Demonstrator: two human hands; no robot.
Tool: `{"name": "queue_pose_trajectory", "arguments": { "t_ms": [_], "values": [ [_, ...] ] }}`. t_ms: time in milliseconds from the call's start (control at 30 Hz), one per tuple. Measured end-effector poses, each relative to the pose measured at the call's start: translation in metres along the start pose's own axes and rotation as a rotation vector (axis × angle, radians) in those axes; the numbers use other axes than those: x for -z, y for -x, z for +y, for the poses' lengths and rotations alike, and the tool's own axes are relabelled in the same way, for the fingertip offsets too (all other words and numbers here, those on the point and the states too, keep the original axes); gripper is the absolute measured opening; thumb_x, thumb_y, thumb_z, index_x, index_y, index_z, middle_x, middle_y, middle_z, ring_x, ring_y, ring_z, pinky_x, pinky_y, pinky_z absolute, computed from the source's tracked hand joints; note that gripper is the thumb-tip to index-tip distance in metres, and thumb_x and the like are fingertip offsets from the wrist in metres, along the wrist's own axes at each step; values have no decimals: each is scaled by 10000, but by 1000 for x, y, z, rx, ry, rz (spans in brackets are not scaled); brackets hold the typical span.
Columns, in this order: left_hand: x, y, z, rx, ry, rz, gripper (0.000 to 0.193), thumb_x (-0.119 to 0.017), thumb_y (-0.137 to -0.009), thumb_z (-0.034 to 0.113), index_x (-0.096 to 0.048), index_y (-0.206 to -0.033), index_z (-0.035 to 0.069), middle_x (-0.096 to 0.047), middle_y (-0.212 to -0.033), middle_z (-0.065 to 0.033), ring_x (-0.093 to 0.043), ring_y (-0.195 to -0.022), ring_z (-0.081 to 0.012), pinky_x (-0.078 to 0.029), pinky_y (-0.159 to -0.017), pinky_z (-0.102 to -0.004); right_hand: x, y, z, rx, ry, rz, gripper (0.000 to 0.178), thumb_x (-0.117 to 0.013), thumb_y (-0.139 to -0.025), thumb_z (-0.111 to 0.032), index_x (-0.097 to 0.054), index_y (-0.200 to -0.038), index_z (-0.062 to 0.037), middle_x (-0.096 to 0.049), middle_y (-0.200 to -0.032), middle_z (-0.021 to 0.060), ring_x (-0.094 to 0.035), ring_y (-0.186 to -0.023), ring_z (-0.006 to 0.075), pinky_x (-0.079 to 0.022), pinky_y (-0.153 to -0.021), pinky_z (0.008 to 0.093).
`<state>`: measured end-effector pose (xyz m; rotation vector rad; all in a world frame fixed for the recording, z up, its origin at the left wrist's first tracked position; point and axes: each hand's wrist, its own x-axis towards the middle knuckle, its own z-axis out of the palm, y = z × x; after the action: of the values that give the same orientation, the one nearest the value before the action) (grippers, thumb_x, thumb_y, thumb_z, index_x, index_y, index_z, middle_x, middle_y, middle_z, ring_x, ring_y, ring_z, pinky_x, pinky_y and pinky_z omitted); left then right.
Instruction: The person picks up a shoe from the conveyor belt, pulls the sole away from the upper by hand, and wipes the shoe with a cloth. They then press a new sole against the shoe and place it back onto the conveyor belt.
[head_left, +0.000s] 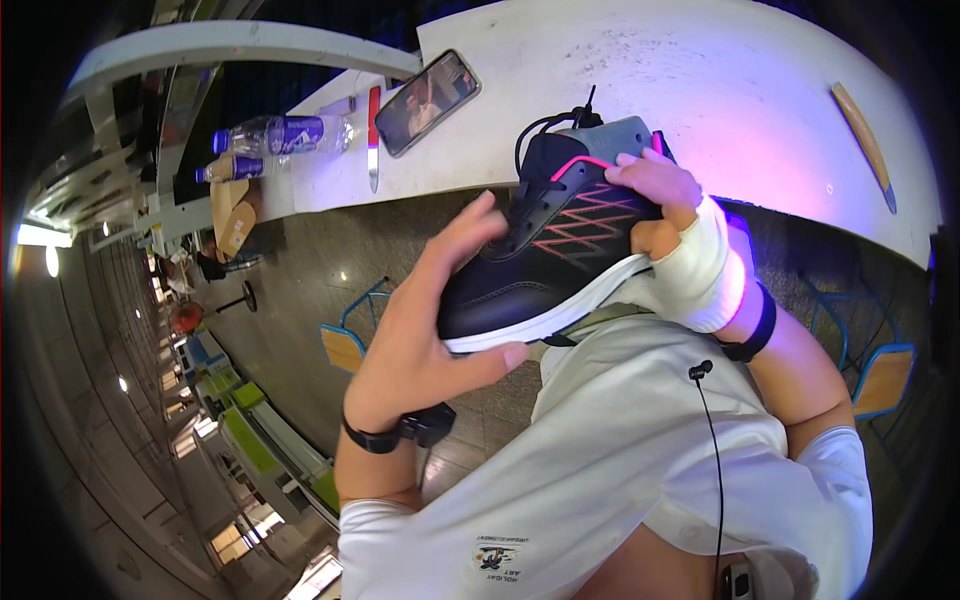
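A black sneaker with a white sole and pink-red zigzag lines on its side is held up in front of me, above the near edge of the table. Its toe points to the lower left. My left hand cups the toe, thumb along the sole and fingers spread on the upper side. Wearing a white fingerless glove, my right hand grips the shoe's side near the ankle collar and pink edging. Black laces hang loose at the far end.
On the white table lie a phone, a red-handled knife and a wooden-handled blade. Two plastic bottles rest at the left. Stools with blue frames stand below. A black earphone cable hangs over my shirt.
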<state>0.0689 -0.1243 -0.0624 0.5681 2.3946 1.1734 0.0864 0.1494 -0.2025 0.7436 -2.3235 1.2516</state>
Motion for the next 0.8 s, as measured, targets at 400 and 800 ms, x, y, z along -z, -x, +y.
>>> {"name": "queue_pose_trajectory", "arguments": {
  "t_ms": [400,800],
  "values": [
    [-32,-15,9,413,-554,-2,960,-888,-729,523,-534,-1480,42,-753,-1117,-211,-751,-1044,-393,-582,-884,-439,-21,-2,-6,142,126,14,418,-812,-681,-206,-513,-945,-80,-664,-1209,180,-659,-1161,438,-579,-970,586],
    [-139,-61,11,-660,-65,317,761,-818,-728,-7,-578,-1449,0,-574,-1495,-196,-561,-1368,-414,-494,-1139,-494,177,-21,-55,-45,-144,-89,850,-862,-772,-651,-649,-1207,47,-722,-1142,266,-701,-1170,447,-484,-1112,634]
  ]
}}
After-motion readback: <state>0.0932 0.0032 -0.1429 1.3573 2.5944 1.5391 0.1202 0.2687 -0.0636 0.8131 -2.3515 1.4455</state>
